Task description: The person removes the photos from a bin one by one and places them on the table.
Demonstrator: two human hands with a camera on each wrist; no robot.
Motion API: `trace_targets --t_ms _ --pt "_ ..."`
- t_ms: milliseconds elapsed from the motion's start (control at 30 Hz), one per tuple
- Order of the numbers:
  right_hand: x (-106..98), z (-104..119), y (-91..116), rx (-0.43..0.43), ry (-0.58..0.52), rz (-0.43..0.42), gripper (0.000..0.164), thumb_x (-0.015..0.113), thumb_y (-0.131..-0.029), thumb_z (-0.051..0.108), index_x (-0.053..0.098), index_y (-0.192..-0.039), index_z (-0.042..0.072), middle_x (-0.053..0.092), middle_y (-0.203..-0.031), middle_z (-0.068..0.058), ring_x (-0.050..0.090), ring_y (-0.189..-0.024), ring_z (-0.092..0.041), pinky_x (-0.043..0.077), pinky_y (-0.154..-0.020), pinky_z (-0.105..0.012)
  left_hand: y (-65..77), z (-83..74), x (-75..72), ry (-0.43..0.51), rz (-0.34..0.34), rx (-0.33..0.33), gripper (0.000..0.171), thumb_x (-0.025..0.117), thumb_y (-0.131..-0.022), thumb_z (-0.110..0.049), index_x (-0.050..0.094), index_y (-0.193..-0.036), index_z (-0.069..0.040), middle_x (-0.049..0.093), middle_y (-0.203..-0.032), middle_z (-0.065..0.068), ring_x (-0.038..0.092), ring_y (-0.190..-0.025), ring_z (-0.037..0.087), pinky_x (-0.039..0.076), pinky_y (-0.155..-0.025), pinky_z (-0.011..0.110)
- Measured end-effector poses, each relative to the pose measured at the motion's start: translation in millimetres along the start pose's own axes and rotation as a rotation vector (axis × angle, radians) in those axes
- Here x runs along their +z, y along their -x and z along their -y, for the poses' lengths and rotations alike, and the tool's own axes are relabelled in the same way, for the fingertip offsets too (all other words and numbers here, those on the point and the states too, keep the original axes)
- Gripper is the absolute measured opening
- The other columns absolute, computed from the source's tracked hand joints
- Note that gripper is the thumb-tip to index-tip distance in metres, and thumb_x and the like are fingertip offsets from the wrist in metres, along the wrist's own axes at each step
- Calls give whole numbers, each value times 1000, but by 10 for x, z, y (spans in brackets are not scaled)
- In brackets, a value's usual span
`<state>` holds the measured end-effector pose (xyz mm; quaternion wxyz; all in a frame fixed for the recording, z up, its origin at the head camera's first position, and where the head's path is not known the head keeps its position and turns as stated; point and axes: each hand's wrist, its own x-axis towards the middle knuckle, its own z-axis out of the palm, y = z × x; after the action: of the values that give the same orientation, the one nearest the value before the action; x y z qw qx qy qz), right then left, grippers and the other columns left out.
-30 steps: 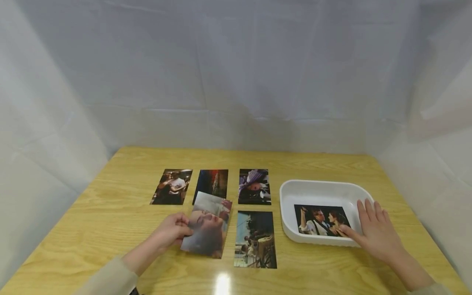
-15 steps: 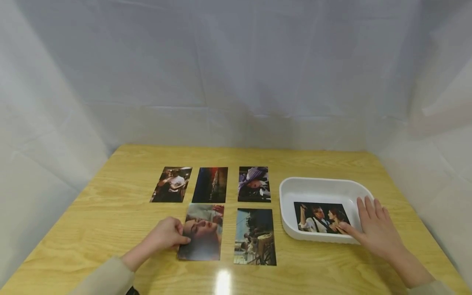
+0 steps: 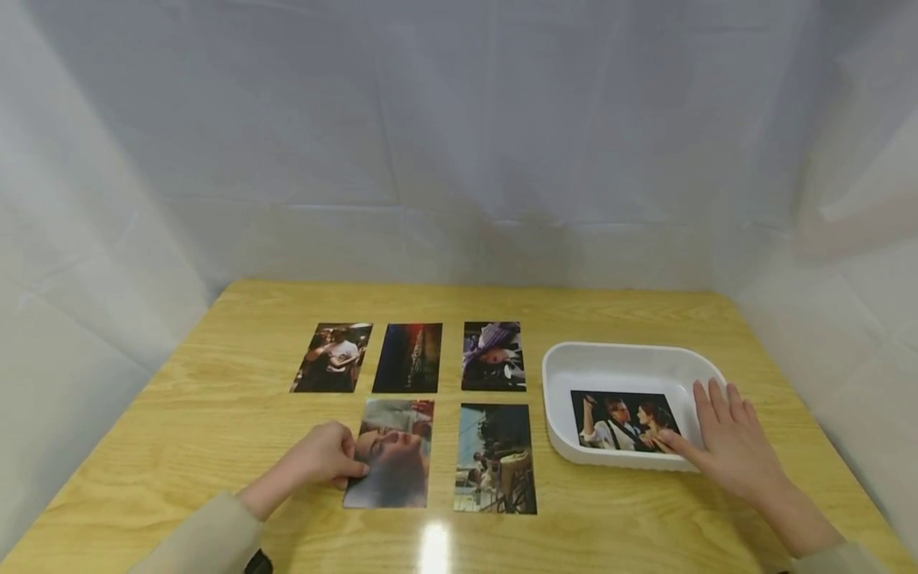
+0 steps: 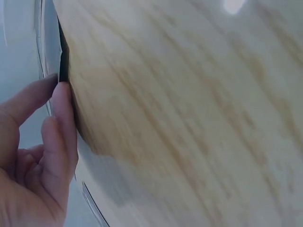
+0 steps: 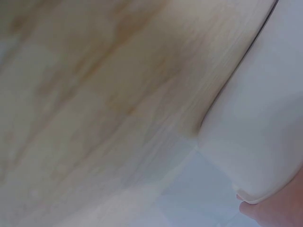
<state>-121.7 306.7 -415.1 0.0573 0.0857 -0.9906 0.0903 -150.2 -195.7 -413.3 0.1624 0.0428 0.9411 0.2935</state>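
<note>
My left hand (image 3: 324, 458) pinches the left edge of a photo of a reclining face (image 3: 390, 456), thumb on top and fingers beneath. In the left wrist view, thumb and fingers (image 4: 59, 101) meet on the photo's thin edge, close over the wood. The photo lies in the near row, left of a photo of a ship's deck (image 3: 495, 461). At the right, my right hand (image 3: 735, 446) rests with straight fingers on the rim of a white plastic tray (image 3: 624, 363). A photo of a couple (image 3: 624, 422) lies inside that tray, close to my thumb.
Behind the near row lie a photo of an embracing couple (image 3: 332, 358), a dark photo with a red patch (image 3: 409, 358) and a photo with purple stripes (image 3: 493, 356). White sheeting (image 3: 459, 143) encloses the wooden table (image 3: 617, 526) at the back and sides.
My left hand has lowered the photo of the face toward me onto the table, uncovering the dark photo behind it. The right hand stays at the tray.
</note>
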Motion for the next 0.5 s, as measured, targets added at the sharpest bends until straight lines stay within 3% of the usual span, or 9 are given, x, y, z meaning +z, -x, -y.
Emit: trace_targets --t_ms 267,500 --pt "-5 11 0 7 -8 8 93 46 -84 55 12 -133 -16 11 -134 -40 -4 -124 -49 0 -97 -58 4 5 -25 -7 26 54 33 78 -65 -13 46 -58 -6 45 -48 0 50 -40 9 39 -41 21" --pt "-3 9 1 6 -6 1 93 46 -84 55 11 -134 -16 10 -134 -39 -5 -124 -49 -2 -98 -57 -20 -2 -56 -116 21 84 32 78 -65 -18 48 -60 -7 47 -49 0 44 -45 11 35 -46 25"
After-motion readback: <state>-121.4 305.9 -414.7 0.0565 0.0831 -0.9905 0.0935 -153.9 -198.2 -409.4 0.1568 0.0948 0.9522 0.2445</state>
